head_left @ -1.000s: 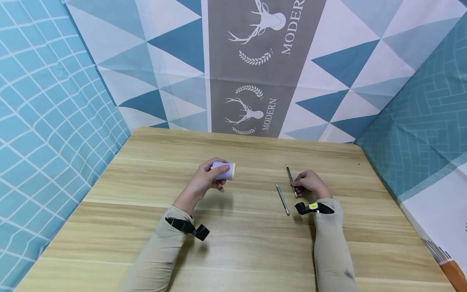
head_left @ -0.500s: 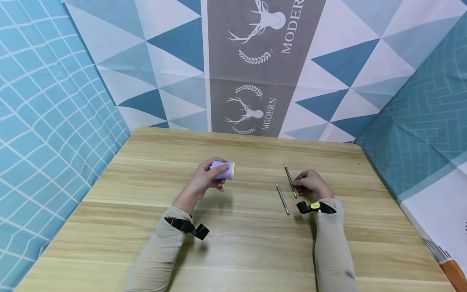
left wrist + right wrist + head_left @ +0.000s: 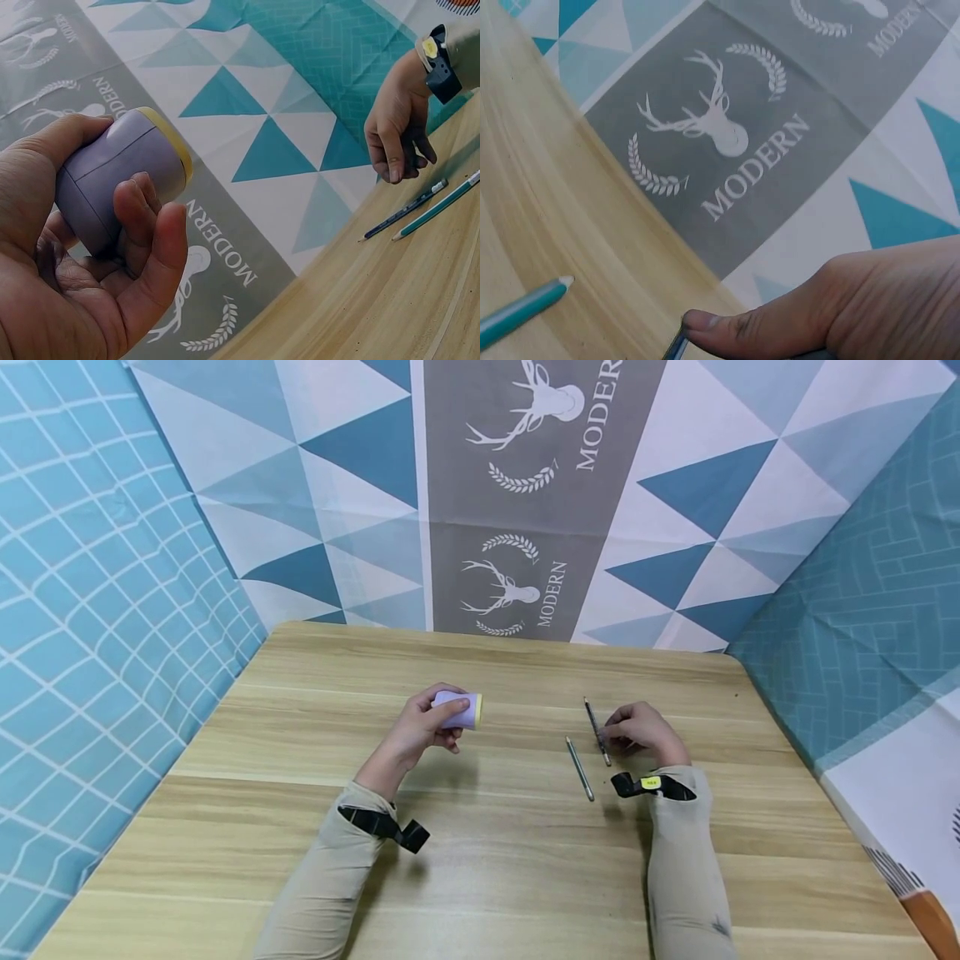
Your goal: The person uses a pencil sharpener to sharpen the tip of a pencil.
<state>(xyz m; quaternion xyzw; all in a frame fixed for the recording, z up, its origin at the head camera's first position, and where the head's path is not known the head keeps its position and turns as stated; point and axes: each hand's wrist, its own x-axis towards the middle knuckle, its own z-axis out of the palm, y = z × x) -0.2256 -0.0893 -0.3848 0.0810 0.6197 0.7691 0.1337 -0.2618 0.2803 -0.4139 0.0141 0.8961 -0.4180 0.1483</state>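
A small lavender cylinder with a yellow end (image 3: 469, 718) is held sideways above the table by my left hand (image 3: 408, 739). The thumb lies along its upper side and the fingers curve underneath; the left wrist view shows a seam line across the cylinder (image 3: 124, 176). My right hand (image 3: 645, 731) hovers beside a dark pencil (image 3: 592, 717), fingers loosely bent. In the left wrist view the whole dark pencil (image 3: 405, 208) lies in sight on the table, below the right fingertips. To its left lies a green pencil (image 3: 580, 768), roughly parallel.
The wooden table (image 3: 510, 868) runs back to a patterned cloth wall (image 3: 360, 485). Blue gridded cloth (image 3: 97, 568) stands along the left edge, and teal cloth (image 3: 885, 610) along the right. Black camera straps circle both wrists.
The dark pencil's far end shifted slightly left, then stayed put. My right hand has since let go of it and drawn up and right a little. The left hand keeps its hold.
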